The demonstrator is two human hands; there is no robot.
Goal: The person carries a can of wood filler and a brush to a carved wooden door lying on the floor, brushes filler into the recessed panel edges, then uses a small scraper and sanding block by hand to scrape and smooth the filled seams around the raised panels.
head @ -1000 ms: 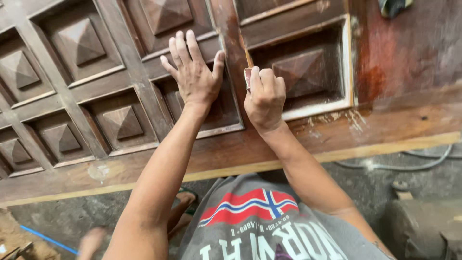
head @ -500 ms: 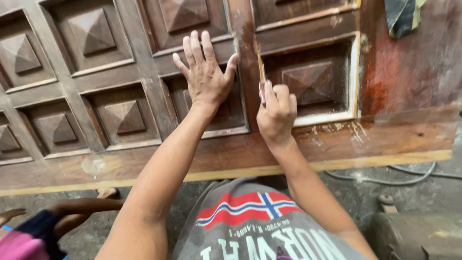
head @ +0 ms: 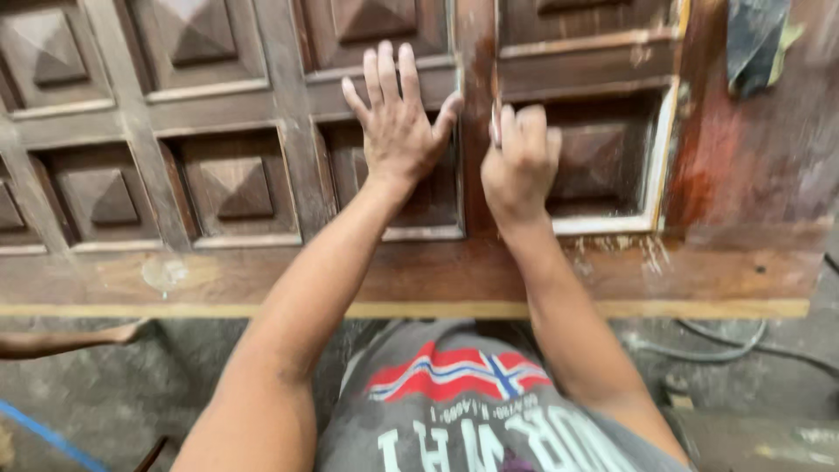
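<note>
The left hand point(head: 398, 127) is laid flat with fingers spread on a recessed square of the carved wooden door panel point(head: 218, 183). Just beside it, the right hand point(head: 520, 162) is curled closed against the dark upright strip point(head: 476, 52) between two squares, a small pale piece being pinched in its fingers; what that piece is cannot be told. A pale-edged square point(head: 660, 166) is seen to the right.

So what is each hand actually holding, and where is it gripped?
The left hand holds nothing, lying flat on the carved wooden door. The right hand is curled around something small and pale; what it is cannot be told.
</note>
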